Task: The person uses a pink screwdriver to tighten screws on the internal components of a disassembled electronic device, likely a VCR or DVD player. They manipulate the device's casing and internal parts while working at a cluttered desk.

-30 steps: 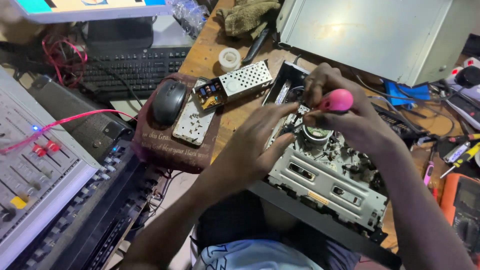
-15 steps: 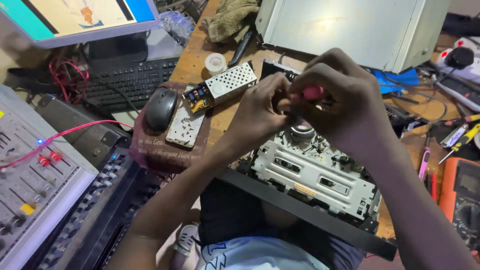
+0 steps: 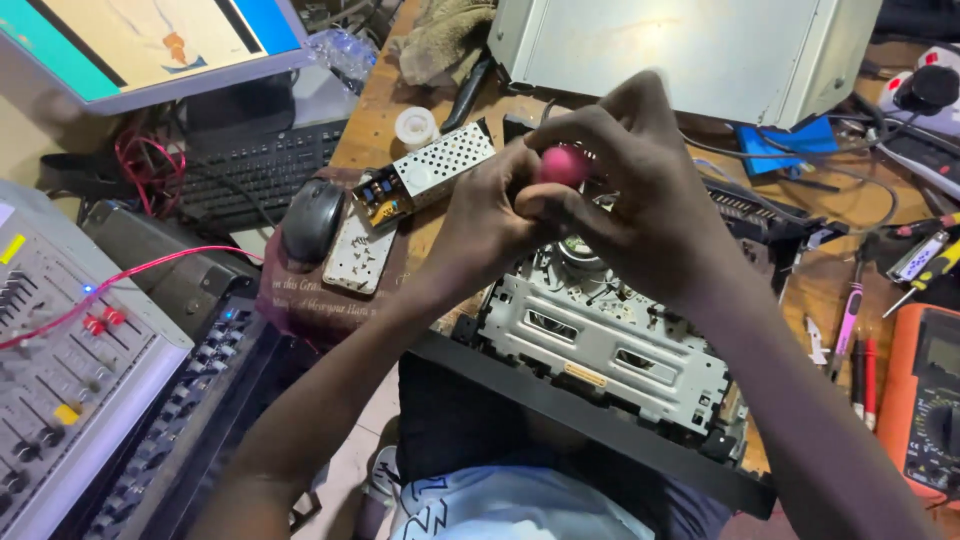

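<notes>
My right hand [image 3: 640, 190] is closed around a pink-handled screwdriver [image 3: 563, 165], only the rounded pink end showing between the fingers. My left hand [image 3: 490, 215] presses against it from the left, its fingers also wrapped on the handle. Both hands hover over an opened video deck [image 3: 610, 340] with a silver metal mechanism that rests at the desk's near edge over my lap. The screwdriver's shaft and tip are hidden behind my hands.
A perforated metal power board [image 3: 430, 170], a loose circuit board [image 3: 355, 255] and a black mouse [image 3: 312, 220] lie left. Behind are a keyboard [image 3: 250, 170], monitor [image 3: 140, 45] and grey metal case [image 3: 680, 50]. An audio mixer [image 3: 60, 350] stands far left; an orange multimeter [image 3: 930, 400] and screwdrivers [image 3: 850, 320] right.
My hands have risen and drawn together on the pink handle. One second ago the left hand reached toward the mechanism; now it grips the handle with the right. The view shifted downward.
</notes>
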